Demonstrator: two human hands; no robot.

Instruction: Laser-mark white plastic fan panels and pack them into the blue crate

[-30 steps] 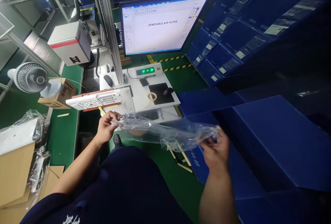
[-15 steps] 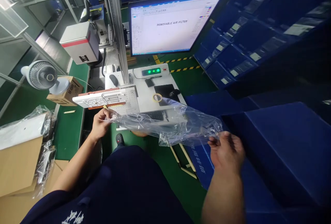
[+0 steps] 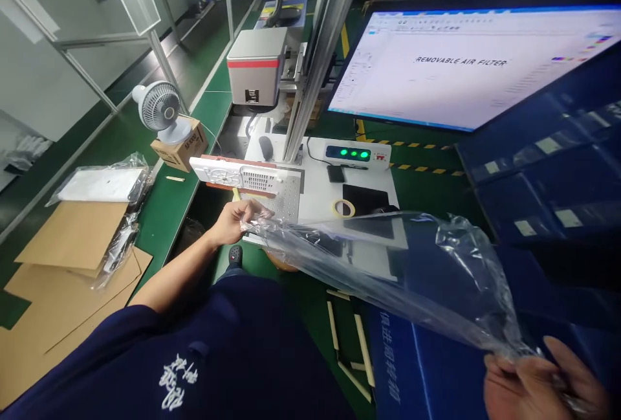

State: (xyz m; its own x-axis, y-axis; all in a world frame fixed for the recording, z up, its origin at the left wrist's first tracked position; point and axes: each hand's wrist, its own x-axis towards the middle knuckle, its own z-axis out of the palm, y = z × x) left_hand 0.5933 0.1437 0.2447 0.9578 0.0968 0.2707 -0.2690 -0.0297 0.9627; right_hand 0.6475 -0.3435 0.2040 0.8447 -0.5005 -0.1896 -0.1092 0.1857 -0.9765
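A clear plastic bag (image 3: 369, 277) is stretched slantwise across the front of the machine table. Its left end is pinched in my left hand (image 3: 233, 221), with the fingers closed. My right hand (image 3: 538, 378), low at the right edge of the view, grips the other end, where the film bunches up. Just beyond my left hand, a white slotted panel (image 3: 233, 176) lies on orange-brown supports over a perforated plate (image 3: 286, 197). Through and above the film show a roll of tape (image 3: 343, 208) and a black mat (image 3: 363, 198) on the white table.
A marking machine head (image 3: 257, 70) hangs on a metal column (image 3: 310, 57); a monitor (image 3: 466, 70) stands to the right. Left, a green bench (image 3: 167, 210) bears a fan (image 3: 158, 106) on a carton, cardboard (image 3: 72, 232) and bagged white panels. Blue boxes (image 3: 548, 174) stack at right.
My right hand has moved outward, right and down, pulling the bag longer and more open. The view has turned left; my left hand still holds its end.
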